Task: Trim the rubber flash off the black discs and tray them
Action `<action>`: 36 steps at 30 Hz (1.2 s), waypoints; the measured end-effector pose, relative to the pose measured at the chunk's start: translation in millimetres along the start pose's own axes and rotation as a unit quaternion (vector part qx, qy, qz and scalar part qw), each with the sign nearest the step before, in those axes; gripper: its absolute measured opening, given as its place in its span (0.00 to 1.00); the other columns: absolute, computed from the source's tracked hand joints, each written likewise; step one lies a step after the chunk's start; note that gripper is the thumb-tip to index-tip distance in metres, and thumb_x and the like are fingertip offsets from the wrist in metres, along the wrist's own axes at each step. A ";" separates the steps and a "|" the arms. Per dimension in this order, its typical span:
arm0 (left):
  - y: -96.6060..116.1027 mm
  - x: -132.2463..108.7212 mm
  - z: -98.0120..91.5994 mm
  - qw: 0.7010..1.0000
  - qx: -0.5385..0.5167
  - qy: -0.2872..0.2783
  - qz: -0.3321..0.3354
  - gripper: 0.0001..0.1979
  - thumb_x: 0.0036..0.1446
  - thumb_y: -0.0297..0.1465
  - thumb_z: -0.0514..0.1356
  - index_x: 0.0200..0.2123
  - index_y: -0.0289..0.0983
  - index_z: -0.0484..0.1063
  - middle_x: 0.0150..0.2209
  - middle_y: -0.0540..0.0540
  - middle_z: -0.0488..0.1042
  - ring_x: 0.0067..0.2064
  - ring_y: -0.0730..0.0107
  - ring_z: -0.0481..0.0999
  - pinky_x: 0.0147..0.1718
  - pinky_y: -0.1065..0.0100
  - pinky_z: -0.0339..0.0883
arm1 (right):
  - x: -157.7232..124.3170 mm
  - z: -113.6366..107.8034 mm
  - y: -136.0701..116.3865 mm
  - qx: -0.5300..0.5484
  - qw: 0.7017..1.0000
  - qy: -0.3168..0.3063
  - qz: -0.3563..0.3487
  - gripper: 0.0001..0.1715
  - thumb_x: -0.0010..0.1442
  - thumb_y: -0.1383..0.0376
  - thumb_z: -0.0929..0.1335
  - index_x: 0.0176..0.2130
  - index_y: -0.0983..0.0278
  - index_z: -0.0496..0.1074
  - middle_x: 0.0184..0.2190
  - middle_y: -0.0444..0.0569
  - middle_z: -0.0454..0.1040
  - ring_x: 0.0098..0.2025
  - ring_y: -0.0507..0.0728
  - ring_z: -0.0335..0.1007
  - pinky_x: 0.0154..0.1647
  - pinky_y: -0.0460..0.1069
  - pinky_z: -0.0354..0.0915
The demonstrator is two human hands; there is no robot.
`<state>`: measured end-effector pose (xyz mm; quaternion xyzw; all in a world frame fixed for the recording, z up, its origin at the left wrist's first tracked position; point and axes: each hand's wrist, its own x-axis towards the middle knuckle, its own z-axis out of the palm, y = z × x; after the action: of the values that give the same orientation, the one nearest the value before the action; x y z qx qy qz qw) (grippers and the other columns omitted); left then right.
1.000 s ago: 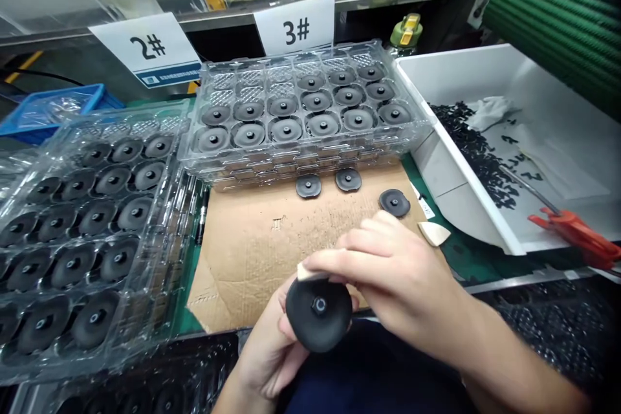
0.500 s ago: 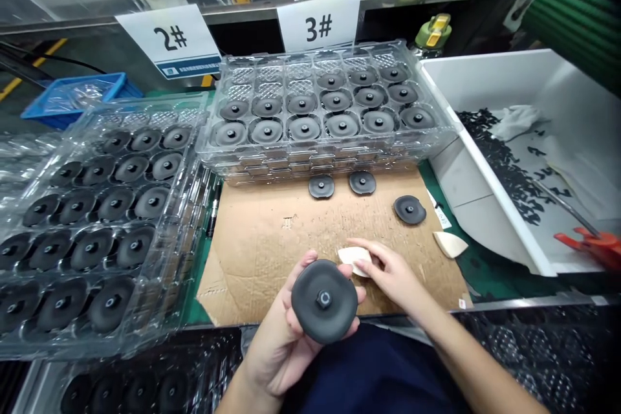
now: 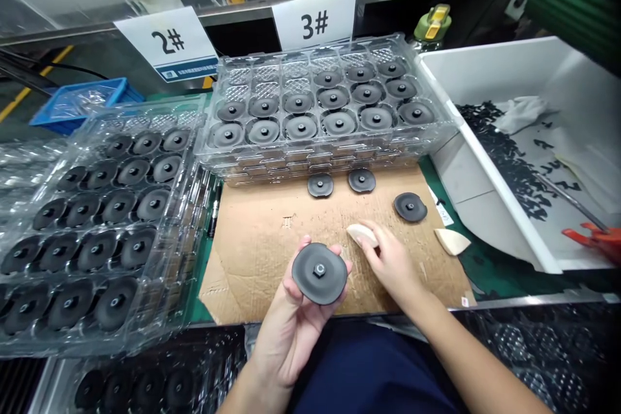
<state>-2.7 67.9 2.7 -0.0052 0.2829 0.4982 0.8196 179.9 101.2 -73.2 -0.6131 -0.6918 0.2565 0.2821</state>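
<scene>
Held a black dished disc (image 3: 315,283), face up at six o'clock, in the left hand (image 3: 301,331), half-curled beneath, apparently to leave its central hub (image 3: 319,269) exposed. Pinched a cream wedge (image 3: 360,233) at four o'clock in the nearly closed right hand (image 3: 391,265), probably for control.

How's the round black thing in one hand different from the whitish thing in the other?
The disc is black; the pad is cream. The disc has a small knob in its middle; no knob shows on the pad. The left hand holds the disc from below; the right hand grips the pad, partly covering it. Each is held in one hand.
</scene>
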 end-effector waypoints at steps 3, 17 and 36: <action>-2.1 -0.9 0.3 1.000 0.005 0.015 0.022 0.27 0.47 0.38 0.62 0.52 0.45 0.64 0.52 0.41 0.70 0.52 0.54 0.69 0.48 0.62 0.66 | -7.2 1.0 -12.2 0.038 0.999 -0.018 -0.032 0.17 0.63 0.65 0.59 0.51 0.61 0.63 0.45 0.51 0.70 0.47 0.57 0.66 0.47 0.53 0.65; -18.6 6.3 31.1 0.990 0.123 0.008 0.066 0.25 0.45 0.33 0.65 0.49 0.45 0.68 0.47 0.48 0.73 0.52 0.62 0.69 0.53 0.65 0.60 | -5.1 -70.3 -113.6 0.118 0.968 0.069 -0.208 0.18 0.58 0.73 0.63 0.49 0.67 0.65 0.39 0.50 0.73 0.38 0.55 0.68 0.43 0.51 0.63; 2.3 11.1 32.3 0.983 0.164 -0.015 0.076 0.23 0.37 0.35 0.69 0.41 0.44 0.74 0.39 0.50 0.77 0.44 0.65 0.74 0.47 0.67 0.66 | 9.6 -62.5 -123.9 0.127 0.960 0.036 -0.248 0.17 0.58 0.74 0.61 0.49 0.69 0.65 0.37 0.51 0.73 0.36 0.55 0.67 0.38 0.52 0.62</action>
<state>14.0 87.5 25.2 0.1587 0.3477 0.5059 0.7733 135.9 96.8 58.7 -0.3902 -0.7734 0.2423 0.4368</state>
